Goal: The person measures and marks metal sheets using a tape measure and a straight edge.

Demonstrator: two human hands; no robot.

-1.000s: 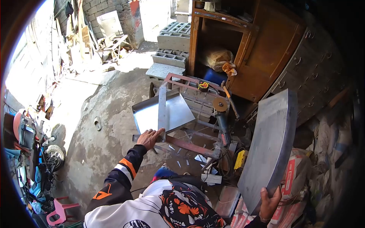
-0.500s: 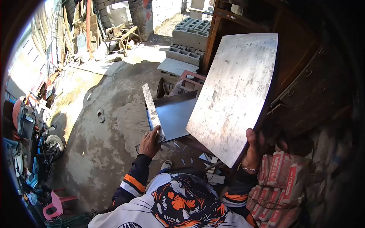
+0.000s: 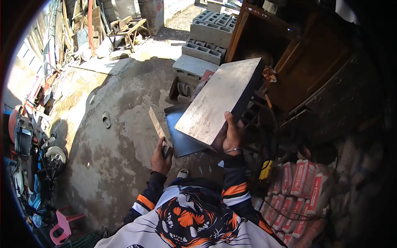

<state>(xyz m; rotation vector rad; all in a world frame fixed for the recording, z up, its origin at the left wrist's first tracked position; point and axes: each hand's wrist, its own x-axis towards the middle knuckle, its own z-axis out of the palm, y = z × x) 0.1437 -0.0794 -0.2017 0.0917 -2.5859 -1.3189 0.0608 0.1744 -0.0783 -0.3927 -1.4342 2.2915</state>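
Observation:
A pale, scuffed metal panel (image 3: 219, 99) is held tilted in front of me, its dark side facing right. My right hand (image 3: 233, 134) is closed on its near right edge, thumb on top. Left of the panel and partly under it shows a smooth bluish metal face (image 3: 180, 133). A narrow speckled metal strip (image 3: 155, 120) stands along that face's left side. My left hand (image 3: 161, 160) is closed around the strip's near end. The panel hides how these metal parts meet.
Concrete blocks (image 3: 211, 33) are stacked ahead, beside a wooden cabinet (image 3: 285, 62). Red-and-white bags (image 3: 304, 177) lie at right. A motorbike (image 3: 35, 161) and a pink plastic chair (image 3: 62, 227) are at left. A slipper (image 3: 106, 120) lies on the concrete floor.
My right hand has moved left and up, bringing the large panel lower and closer to the strip and tilting it so its dark side shows. The view has shifted slightly.

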